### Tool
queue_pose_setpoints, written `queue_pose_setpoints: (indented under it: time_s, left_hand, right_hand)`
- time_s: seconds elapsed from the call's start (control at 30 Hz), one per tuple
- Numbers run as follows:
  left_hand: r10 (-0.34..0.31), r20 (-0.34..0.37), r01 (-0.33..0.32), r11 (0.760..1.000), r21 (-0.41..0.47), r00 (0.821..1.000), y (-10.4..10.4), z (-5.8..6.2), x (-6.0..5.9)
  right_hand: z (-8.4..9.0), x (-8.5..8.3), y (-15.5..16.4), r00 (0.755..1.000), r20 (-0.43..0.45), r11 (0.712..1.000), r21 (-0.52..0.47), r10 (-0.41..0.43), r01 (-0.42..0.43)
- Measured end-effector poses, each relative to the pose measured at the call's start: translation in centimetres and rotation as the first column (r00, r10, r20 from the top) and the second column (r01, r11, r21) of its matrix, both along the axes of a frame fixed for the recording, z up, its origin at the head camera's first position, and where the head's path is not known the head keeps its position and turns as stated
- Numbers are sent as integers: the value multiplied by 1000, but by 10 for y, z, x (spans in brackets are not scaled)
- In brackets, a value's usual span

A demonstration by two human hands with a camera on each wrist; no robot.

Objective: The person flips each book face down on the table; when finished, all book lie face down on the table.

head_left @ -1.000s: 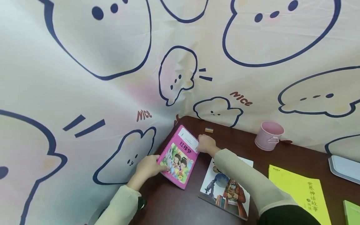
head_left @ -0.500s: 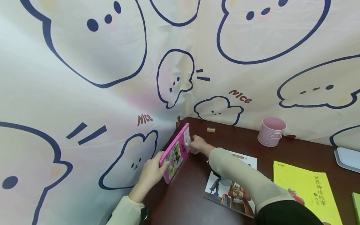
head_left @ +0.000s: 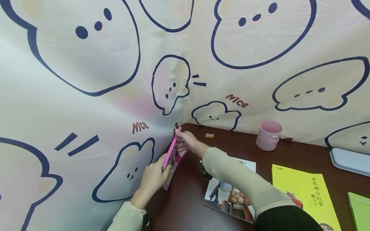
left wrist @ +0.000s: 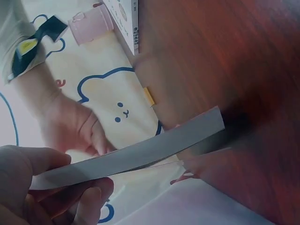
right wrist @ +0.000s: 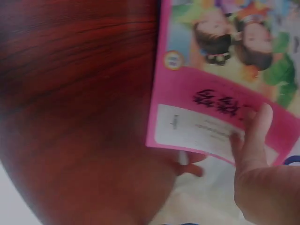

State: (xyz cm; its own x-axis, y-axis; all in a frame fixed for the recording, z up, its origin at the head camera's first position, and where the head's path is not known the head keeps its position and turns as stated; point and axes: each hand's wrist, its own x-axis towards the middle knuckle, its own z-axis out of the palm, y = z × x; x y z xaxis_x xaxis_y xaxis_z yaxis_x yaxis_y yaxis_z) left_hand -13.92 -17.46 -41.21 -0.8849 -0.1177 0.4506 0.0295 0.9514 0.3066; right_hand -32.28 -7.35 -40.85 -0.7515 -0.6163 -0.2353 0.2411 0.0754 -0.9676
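Observation:
A thin pink book (head_left: pixel 172 147), with a cartoon picture of two children on its cover, stands tilted up on its edge by the left wall. My left hand (head_left: pixel 154 175) grips its near end, the thumb on the cover side. At the far end, my right hand (head_left: pixel 189 142) holds the book by its upper part. The left wrist view looks along the book's pale page edge (left wrist: pixel 150 147), held between thumb and fingers. In the right wrist view, the thumb of my right hand (right wrist: pixel 258 178) lies over the white band of the cover.
A white illustrated book (head_left: pixel 229 199) lies under my right forearm, with a yellow book (head_left: pixel 300 183) and a green book (head_left: pixel 359 208) further right. A pink bucket (head_left: pixel 267 138), a small eraser-like block (head_left: pixel 209 135) and a pale blue-grey case (head_left: pixel 351 162) are near the back wall.
The pink book has been turned from showing its cover to nearly edge-on, closer to the left wall. My right hand has moved left and up to the book's top edge.

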Motion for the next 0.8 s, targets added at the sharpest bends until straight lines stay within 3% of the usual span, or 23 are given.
queue_pose_setpoints:
  time_s: [0.17, 0.3, 0.43, 0.63, 0.7, 0.8]
  left_hand:
    - [-37, -101, 24, 991, -129, 994, -1, 5, -10]
    - [-79, -156, 41, 971, -234, 985, 5, -6, -15]
    - [-130, -111, 92, 950, -297, 985, 15, -27, -14]
    - [-189, -19, 171, 921, -349, 982, 29, -48, -11]
    - [-212, 24, 206, 907, -368, 977, 33, -53, -11]
    - [-249, 73, 258, 885, -389, 966, 39, -58, -12]
  right_hand:
    - [23, 0, -7, 998, -61, 998, 60, -21, 25]
    - [19, -1, -3, 993, -82, 990, 105, -87, 95]
    - [0, 0, 10, 993, -62, 968, 224, -104, 115]
    - [-25, -15, 37, 997, 77, 939, 340, 24, -49]
    - [-36, -20, 47, 997, 76, 934, 352, 28, -53]
    - [-52, -22, 59, 1000, 5, 915, 403, 7, -8]
